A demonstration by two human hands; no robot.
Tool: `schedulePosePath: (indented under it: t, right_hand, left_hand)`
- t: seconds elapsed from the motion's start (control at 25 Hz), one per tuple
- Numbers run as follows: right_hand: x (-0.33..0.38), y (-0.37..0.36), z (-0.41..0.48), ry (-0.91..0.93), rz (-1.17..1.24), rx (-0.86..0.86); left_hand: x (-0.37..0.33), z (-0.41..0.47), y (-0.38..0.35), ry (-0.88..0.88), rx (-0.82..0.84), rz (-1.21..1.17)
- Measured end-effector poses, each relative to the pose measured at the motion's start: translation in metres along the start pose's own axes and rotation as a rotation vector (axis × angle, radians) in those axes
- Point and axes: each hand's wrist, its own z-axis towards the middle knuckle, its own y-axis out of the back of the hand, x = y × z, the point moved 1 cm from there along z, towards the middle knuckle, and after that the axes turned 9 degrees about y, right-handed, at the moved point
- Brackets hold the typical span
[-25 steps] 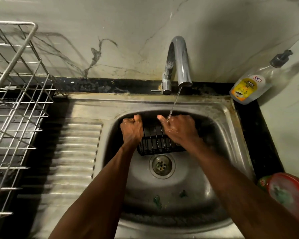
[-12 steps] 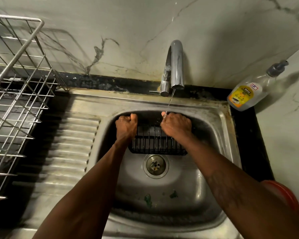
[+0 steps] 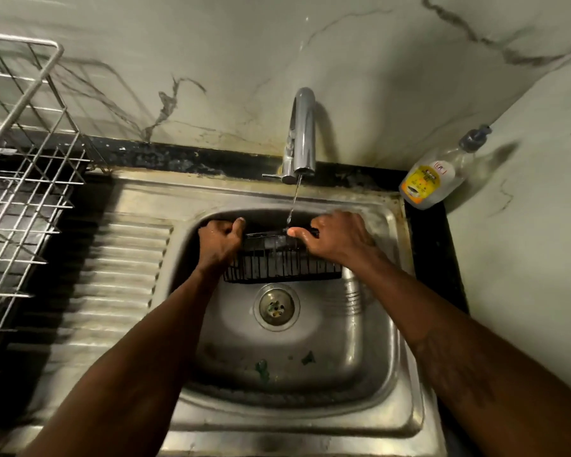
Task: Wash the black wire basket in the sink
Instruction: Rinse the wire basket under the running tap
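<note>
The black wire basket [image 3: 279, 263] is held tilted at the back of the steel sink [image 3: 376, 374], just above the drain [image 3: 276, 307]. My left hand [image 3: 220, 242] grips its left end, fingers curled over the rim. My right hand [image 3: 338, 237] grips the right end, thumb along the top wire. A thin stream of water runs from the chrome tap [image 3: 300, 136] onto the basket's top edge beside my right thumb.
A ribbed steel drainboard [image 3: 112, 291] lies left of the basin, with a silver wire dish rack [image 3: 20, 192] beyond it. A soap pump bottle [image 3: 434, 179] leans in the back right corner. Green scraps lie on the sink floor.
My right hand slid rightward along the basket toward its right end. The basket turned a little under the stream. The camera view shifted upward.
</note>
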Motion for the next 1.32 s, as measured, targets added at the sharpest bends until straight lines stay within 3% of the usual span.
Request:
schedulePosePath:
  t: [0.08,0.16,0.28,0.36,0.4,0.48,0.56,0.6,0.68,0.76,0.84,0.92,1.0,1.08,1.12,1.24,1.32]
  right_hand:
    - [0.022,0.024,0.012,0.045,-0.040,0.046]
    - [0.043,0.042,0.021,0.068,-0.078,0.045]
    - [0.063,0.050,0.028,0.155,-0.030,-0.085]
    - [0.066,0.041,0.023,0.143,0.254,-0.214]
    - [0.068,0.037,0.018,0.114,0.344,-0.257]
    - [0.072,0.031,0.015,0.049,0.300,-0.290]
    - [0.074,0.033,0.025,-0.004,0.151,-0.308]
    - [0.075,0.035,0.032,-0.036,0.130,-0.287]
    - [0.077,0.033,0.054,-0.114,0.201,-0.217]
    - [0.079,0.026,0.076,-0.277,0.394,-0.139]
    - [0.076,0.024,0.089,-0.473,0.512,-0.047]
    - [0.075,0.028,0.086,-0.401,0.377,0.018]
    - [0.079,0.031,0.056,-0.115,0.140,-0.100]
    - [0.062,0.033,0.027,0.043,0.078,-0.150]
    - [0.048,0.033,0.022,0.016,0.089,-0.107]
    - [0.022,0.043,0.033,-0.342,0.107,0.023]
    - [0.051,0.040,0.038,-0.359,-0.001,0.006]
  left_hand:
    - [-0.030,-0.023,0.002,-0.142,0.007,0.175]
    - [-0.071,-0.055,-0.005,-0.210,-0.068,0.113]
    - [-0.085,-0.049,-0.016,0.310,-0.096,-0.197]
    - [-0.067,-0.043,-0.014,0.326,-0.008,-0.242]
    - [-0.056,-0.040,-0.016,0.237,0.073,-0.160]
    - [-0.054,-0.046,-0.018,0.122,0.210,-0.131]
    - [-0.064,-0.041,-0.026,0.268,0.237,-0.372]
    - [-0.076,-0.043,-0.024,0.224,0.288,-0.444]
    - [-0.085,-0.040,-0.019,0.294,0.220,-0.646]
    - [-0.085,-0.036,-0.012,0.342,0.136,-0.626]
    - [-0.080,-0.034,-0.011,0.281,0.093,-0.581]
    - [-0.078,-0.024,-0.011,0.225,0.094,-0.583]
    - [-0.078,-0.016,-0.010,0.206,0.109,-0.566]
    - [-0.075,-0.013,-0.013,0.157,0.136,-0.532]
    - [-0.072,-0.013,-0.017,0.145,0.155,-0.517]
    - [-0.068,-0.018,-0.023,0.181,0.201,-0.479]
    - [-0.069,-0.022,-0.019,0.164,0.235,-0.409]
